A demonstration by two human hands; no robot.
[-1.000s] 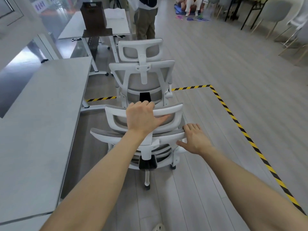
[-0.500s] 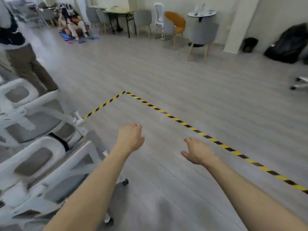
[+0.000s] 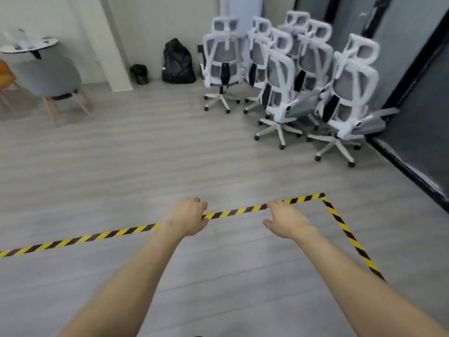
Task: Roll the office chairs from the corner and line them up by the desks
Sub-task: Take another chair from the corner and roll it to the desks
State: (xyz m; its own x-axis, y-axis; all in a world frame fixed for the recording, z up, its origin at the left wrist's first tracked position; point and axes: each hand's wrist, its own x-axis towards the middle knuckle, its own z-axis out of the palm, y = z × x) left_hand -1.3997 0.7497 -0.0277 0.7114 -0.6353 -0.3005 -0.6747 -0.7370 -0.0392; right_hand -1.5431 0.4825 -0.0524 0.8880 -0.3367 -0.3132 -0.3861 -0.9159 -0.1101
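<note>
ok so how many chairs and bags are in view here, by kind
white office chairs: 6, counted by headrests
grey chair on wooden legs: 1
orange chair: 1, cut off at the edge
black bag: 1
dark green bag: 1
total: 10

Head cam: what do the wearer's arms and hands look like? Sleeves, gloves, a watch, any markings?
Two bare arms, no robot parts. The left forearm and right forearm are uncovered right to the frame edge, with no sleeve in view. The left hand and right hand wear no gloves, and no watch, band or marking shows. The frame is too soft to rule out a thin ring.
</note>
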